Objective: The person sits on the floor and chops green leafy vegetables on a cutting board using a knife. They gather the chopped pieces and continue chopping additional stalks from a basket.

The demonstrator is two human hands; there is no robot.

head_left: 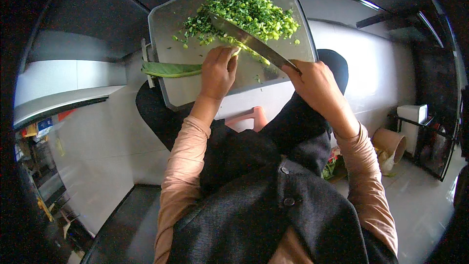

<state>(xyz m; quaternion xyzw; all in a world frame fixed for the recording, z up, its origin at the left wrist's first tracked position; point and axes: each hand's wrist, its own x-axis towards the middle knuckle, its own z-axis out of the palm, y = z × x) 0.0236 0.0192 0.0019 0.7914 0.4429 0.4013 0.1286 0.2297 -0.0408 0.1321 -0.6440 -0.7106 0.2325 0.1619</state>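
Note:
A grey cutting board (183, 91) lies before me with a heap of finely chopped leafy greens (253, 14) on its far part. My left hand (219, 69) grips a green leafy stalk (172, 69), whose leaf end sticks out to the left over the board's edge; the cut end shows at my fingertips. In my right hand (311, 77) is the handle of a kitchen knife (253, 41). Its long blade slants up to the left, just beyond my left fingertips and over the near side of the heap. Small cut pieces lie along the blade.
Below the board, between my knees, part of a pink plastic stool (258, 117) shows. To the right on the floor are a tipped beige bin (392, 143), some greens (329, 167) and a black rack (421, 121) with a white container. Shelves with packets (40, 128) stand at the left.

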